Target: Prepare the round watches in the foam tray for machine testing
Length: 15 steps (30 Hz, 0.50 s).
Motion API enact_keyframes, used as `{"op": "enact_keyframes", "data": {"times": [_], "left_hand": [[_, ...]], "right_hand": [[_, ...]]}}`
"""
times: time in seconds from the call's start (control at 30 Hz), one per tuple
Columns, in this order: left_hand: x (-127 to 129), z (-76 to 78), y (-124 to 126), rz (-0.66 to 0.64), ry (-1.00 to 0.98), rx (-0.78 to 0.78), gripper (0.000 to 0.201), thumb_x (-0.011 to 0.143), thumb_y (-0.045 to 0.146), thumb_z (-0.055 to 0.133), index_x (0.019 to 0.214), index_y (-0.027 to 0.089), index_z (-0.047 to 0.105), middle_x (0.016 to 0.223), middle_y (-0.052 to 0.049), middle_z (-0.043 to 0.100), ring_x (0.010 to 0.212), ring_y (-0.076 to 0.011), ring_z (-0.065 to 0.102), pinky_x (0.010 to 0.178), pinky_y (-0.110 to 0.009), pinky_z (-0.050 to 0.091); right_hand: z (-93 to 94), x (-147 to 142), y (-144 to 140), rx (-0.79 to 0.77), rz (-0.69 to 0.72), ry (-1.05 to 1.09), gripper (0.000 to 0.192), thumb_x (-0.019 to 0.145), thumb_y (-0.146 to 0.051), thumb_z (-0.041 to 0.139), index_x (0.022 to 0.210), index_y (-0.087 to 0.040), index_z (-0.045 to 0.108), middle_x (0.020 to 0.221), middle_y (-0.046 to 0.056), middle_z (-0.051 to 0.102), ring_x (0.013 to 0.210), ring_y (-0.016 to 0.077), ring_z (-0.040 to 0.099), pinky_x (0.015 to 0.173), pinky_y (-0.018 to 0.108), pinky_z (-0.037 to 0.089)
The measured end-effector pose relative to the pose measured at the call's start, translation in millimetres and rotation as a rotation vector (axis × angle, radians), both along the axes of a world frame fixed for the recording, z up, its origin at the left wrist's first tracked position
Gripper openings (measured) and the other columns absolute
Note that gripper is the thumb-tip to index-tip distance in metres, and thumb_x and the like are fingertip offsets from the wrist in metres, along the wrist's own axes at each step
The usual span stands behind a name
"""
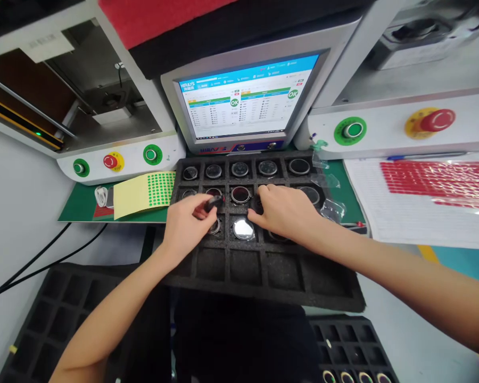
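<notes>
My left hand (pixel 187 226) pinches a dark round watch case (pixel 214 202) between thumb and fingers, tilted above the black foam tray (pixel 247 290). My right hand (pixel 285 210) is over the tray's second row, with its fingers bent down into a cell; what they grip there is mostly hidden. Between the hands, a dark-faced watch case (pixel 240 195) lies in its cell. Below it, another watch case (pixel 243 229) reflects bright light. Several more round cases, such as the one at the far right (pixel 299 166), sit in the back row.
Behind the tray stands a monitor (pixel 249 101) showing green OK marks. Machines with green buttons (pixel 353 129) and red stop buttons (pixel 438 121) flank it. A yellow sheet of green dots (pixel 131 197) lies left; paper with red strips (pixel 435 183) lies right. Another foam tray (pixel 349 340) is below.
</notes>
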<state>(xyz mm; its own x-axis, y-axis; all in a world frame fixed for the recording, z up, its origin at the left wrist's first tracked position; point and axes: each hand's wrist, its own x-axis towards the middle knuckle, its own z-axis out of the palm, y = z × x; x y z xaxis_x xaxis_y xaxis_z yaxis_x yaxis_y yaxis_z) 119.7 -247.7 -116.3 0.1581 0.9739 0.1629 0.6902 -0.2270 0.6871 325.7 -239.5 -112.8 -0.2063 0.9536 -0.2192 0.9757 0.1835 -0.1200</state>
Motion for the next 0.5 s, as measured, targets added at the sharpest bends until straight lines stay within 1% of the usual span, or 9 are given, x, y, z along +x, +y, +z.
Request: {"op": "enact_keyframes", "data": {"times": [0.03,0.1,0.13,0.2,0.27,0.3,0.37,0.4,0.5], "left_hand": [[1.9,1.5,8.9,-0.007,0.099,0.106,0.016,0.079,0.019,0.065,0.092,0.018,0.074,0.072,0.0,0.067,0.06,-0.0131,0.061,0.064,-0.027,0.052],[8.1,2.3,30.0,-0.034,0.389,0.3,0.021,0.085,0.019,0.062,0.101,0.016,0.075,0.08,-0.005,0.067,0.068,-0.0176,0.064,0.067,-0.031,0.052],[12.5,1.5,41.6,-0.053,0.528,0.352,0.023,0.087,0.019,0.06,0.105,0.015,0.075,0.083,-0.008,0.068,0.074,-0.0207,0.065,0.067,-0.033,0.052],[22.9,-1.9,65.3,-0.099,0.7,0.356,0.024,0.09,0.016,0.056,0.105,0.013,0.074,0.09,-0.012,0.068,0.086,-0.0258,0.066,0.067,-0.035,0.052],[34.2,-6.8,87.3,-0.138,0.751,0.329,0.023,0.09,0.01,0.053,0.1,0.011,0.074,0.095,-0.015,0.068,0.092,-0.0277,0.065,0.067,-0.034,0.052],[39.5,-9.5,96.6,-0.15,0.754,0.321,0.023,0.089,0.007,0.052,0.097,0.01,0.074,0.096,-0.015,0.067,0.094,-0.0281,0.064,0.066,-0.034,0.052],[47.9,-14.5,110.7,-0.176,0.768,0.304,0.025,0.088,0.003,0.049,0.095,0.008,0.073,0.098,-0.017,0.067,0.095,-0.029,0.063,0.067,-0.035,0.052],[50.8,-16.3,115.2,-0.188,0.771,0.294,0.026,0.088,0.002,0.048,0.095,0.007,0.073,0.099,-0.018,0.067,0.096,-0.0297,0.063,0.068,-0.035,0.053],[52.8,-18.4,120.3,-0.222,0.755,0.267,0.025,0.088,0.005,0.049,0.097,0.007,0.072,0.104,-0.019,0.066,0.101,-0.0316,0.061,0.07,-0.038,0.055]], "right_hand": [[2.0,2.4,3.5,-0.015,0.0,0.01,0.031,0.09,-0.04,0.056,0.096,-0.01,0.066,0.096,0.02,0.072,0.092,0.0348,0.071,0.068,0.035,0.048],[6.5,9.5,12.4,-0.044,-0.002,0.041,0.031,0.087,-0.043,0.059,0.09,-0.013,0.068,0.09,0.016,0.074,0.087,0.0331,0.072,0.068,0.035,0.049],[8.6,14.1,18.0,-0.056,0.0,0.056,0.031,0.086,-0.045,0.06,0.088,-0.015,0.068,0.088,0.013,0.074,0.085,0.031,0.072,0.068,0.034,0.049],[10.6,23.9,31.2,-0.062,-0.007,0.132,0.029,0.084,-0.044,0.063,0.09,-0.017,0.068,0.087,0.008,0.075,0.083,0.0262,0.072,0.068,0.032,0.051],[7.7,33.4,46.7,-0.025,-0.042,0.311,0.029,0.079,-0.04,0.068,0.095,-0.017,0.067,0.086,0.005,0.074,0.081,0.023,0.071,0.071,0.032,0.054],[4.2,37.4,55.0,0.007,-0.061,0.445,0.03,0.076,-0.038,0.07,0.097,-0.016,0.066,0.086,0.006,0.074,0.079,0.0225,0.071,0.072,0.033,0.055],[-6.4,43.3,71.9,0.077,-0.081,0.724,0.035,0.072,-0.033,0.073,0.1,-0.014,0.064,0.089,0.008,0.073,0.077,0.0224,0.071,0.075,0.036,0.059],[-12.7,45.0,80.0,0.103,-0.074,0.823,0.038,0.071,-0.032,0.073,0.103,-0.013,0.062,0.094,0.01,0.073,0.079,0.0225,0.071,0.078,0.038,0.06],[-31.5,45.1,100.4,0.125,-0.033,0.955,0.042,0.072,-0.026,0.07,0.11,-0.013,0.059,0.11,0.013,0.071,0.093,0.0237,0.073,0.089,0.04,0.06]]}}
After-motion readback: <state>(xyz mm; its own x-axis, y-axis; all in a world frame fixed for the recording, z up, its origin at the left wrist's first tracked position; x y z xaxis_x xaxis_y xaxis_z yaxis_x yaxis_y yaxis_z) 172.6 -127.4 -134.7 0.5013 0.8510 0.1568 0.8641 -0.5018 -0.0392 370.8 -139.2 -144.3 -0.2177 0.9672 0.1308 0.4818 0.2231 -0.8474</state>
